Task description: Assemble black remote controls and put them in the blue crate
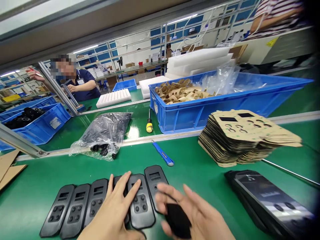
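Note:
A row of black plastic housings (pixel 97 196), each with a small window, slots and four round knobs, lies on the green bench. My left hand (pixel 117 206) rests across the middle of the row, fingers spread, covering much of one housing. To its right, another housing (pixel 141 203) shows under the fingertips. Beside the rightmost housing (pixel 155 178) is my right hand (pixel 197 213), blurred, its fingers curled round a dark black piece (pixel 178 220). The exact shape of that piece is smeared and partly hidden.
Behind lie a bag of black parts (pixel 107 130), a blue utility knife (pixel 162 153) and a yellow screwdriver (pixel 149 126). Right are stacked paper-backed sheets (pixel 240 133) and glossy black panels (pixel 270 200). A blue bin (pixel 185 116) stands behind; a co-worker (pixel 85 83) is across the bench.

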Tool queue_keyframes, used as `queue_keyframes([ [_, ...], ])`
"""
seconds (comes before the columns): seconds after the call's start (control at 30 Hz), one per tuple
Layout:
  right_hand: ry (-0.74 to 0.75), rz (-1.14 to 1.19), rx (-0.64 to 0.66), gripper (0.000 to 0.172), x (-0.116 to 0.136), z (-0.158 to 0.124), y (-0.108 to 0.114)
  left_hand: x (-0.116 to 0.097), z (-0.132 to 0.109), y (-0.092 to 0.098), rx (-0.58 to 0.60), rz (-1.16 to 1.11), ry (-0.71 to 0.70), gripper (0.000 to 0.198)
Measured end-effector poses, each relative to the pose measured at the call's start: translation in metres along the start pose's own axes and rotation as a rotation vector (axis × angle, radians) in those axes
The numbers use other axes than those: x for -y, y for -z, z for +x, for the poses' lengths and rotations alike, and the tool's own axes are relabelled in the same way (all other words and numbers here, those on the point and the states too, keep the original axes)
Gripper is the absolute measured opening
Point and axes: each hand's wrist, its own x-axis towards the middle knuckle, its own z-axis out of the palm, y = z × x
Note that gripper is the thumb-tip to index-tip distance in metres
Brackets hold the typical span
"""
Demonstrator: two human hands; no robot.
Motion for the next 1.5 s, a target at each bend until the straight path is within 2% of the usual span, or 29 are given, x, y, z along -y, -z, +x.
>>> queue_keyframes([
  [0.07, -0.028, 0.291, -0.047, 0.050, 0.009, 0.004, -0.008, -0.007, 0.001, 0.010, -0.022, -0.022, -0.032, 0.114],
  [0.13, -0.025, 0.416, -0.056, 0.051, 0.013, 0.005, -0.013, -0.019, 0.004, 0.020, -0.120, -0.086, -0.028, 0.086],
  [0.2, -0.012, 0.444, -0.047, 0.051, 0.013, 0.004, -0.017, -0.036, 0.007, 0.026, -0.228, -0.181, -0.053, 0.055],
  [0.3, 0.009, 0.397, -0.007, 0.050, 0.009, -0.001, -0.019, -0.063, 0.015, 0.030, -0.333, -0.252, -0.207, 0.032],
  [0.37, 0.042, 0.345, 0.058, 0.050, 0.007, -0.004, -0.021, -0.076, 0.020, 0.030, -0.368, -0.273, -0.267, 0.028],
  [0.47, 0.095, 0.311, 0.166, 0.049, 0.005, -0.007, -0.022, -0.084, 0.026, 0.029, -0.358, -0.385, -0.158, 0.026],
  [0.57, 0.091, 0.312, 0.177, 0.046, 0.005, -0.008, -0.022, -0.083, 0.027, 0.028, -0.327, -0.410, -0.078, 0.036],
  [0.67, 0.087, 0.293, 0.129, 0.046, 0.005, -0.007, -0.022, -0.084, 0.029, 0.028, -0.297, -0.415, -0.072, 0.040],
  [0.8, 0.093, 0.222, 0.069, 0.044, 0.005, -0.003, -0.021, -0.086, 0.033, 0.033, -0.333, -0.528, -0.031, 0.023],
  [0.87, 0.120, 0.165, -0.067, 0.037, 0.008, 0.000, -0.018, -0.082, 0.037, 0.035, -0.420, -0.593, 0.054, 0.013],
  [0.93, 0.234, 0.060, -0.224, 0.029, 0.014, 0.004, -0.014, -0.076, 0.044, 0.033, -0.461, -0.689, 0.174, 0.004],
  [1.0, 0.379, -0.154, -0.281, 0.028, 0.021, 0.009, -0.008, -0.070, 0.051, 0.027, -0.403, -0.831, 0.269, 0.008],
  [1.07, 0.455, -0.406, -0.232, 0.031, 0.027, 0.015, -0.002, -0.066, 0.058, 0.019, -0.321, -0.964, 0.313, 0.016],
  [1.13, 0.472, -0.605, -0.168, 0.031, 0.029, 0.020, 0.003, -0.065, 0.061, 0.013, -0.283, -0.993, 0.325, 0.021],
  [1.2, 0.498, -0.761, -0.156, 0.024, 0.029, 0.026, 0.007, -0.064, 0.060, 0.012, -0.257, -0.850, 0.318, 0.020],
  [1.27, 0.543, -0.914, -0.166, 0.014, 0.027, 0.030, 0.010, -0.059, 0.054, 0.015, -0.221, -0.588, 0.275, 0.025],
  [1.33, 0.580, -1.064, -0.171, 0.004, 0.027, 0.033, 0.012, -0.051, 0.046, 0.019, -0.162, -0.335, 0.203, 0.054],
  [1.43, 0.625, -1.268, -0.189, 0.008, 0.027, 0.035, 0.013, -0.037, 0.034, 0.021, -0.008, -0.126, 0.133, 0.106],
  [1.5, 0.647, -1.372, -0.205, 0.010, 0.026, 0.035, 0.014, -0.030, 0.028, 0.019, 0.084, -0.074, 0.117, 0.119],
])
